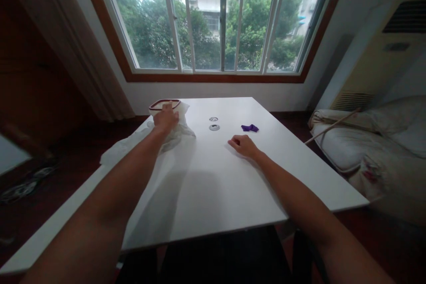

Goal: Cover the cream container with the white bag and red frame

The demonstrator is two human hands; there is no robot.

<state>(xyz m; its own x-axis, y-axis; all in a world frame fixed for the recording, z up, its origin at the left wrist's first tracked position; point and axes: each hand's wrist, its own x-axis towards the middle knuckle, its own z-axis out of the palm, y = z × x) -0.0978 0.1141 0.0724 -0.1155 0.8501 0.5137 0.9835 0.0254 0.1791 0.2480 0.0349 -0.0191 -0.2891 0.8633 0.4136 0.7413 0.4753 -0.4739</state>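
My left hand [166,117] is at the near edge of a brown rectangular rim [155,107] with rounded corners, at the table's far left. Its fingers are bent over that edge, and their tips are hidden. A translucent whitish plastic bag [183,131] hangs about the rim and spreads over the tabletop. My right hand [244,145] rests on the white table [203,159], loosely curled into a fist with nothing visible in it. Just beyond it lies a small crumpled purple piece, perhaps cloth [249,128]. Two flat round pieces [214,127] lie between my hands.
More crumpled plastic [124,144] reaches the table's left edge. Right of the table sit bulky wrapped bundles [349,142] with a thin stick [333,125] across them. A wide window [213,31] is behind the table, and a curtain [83,53] hangs at left.
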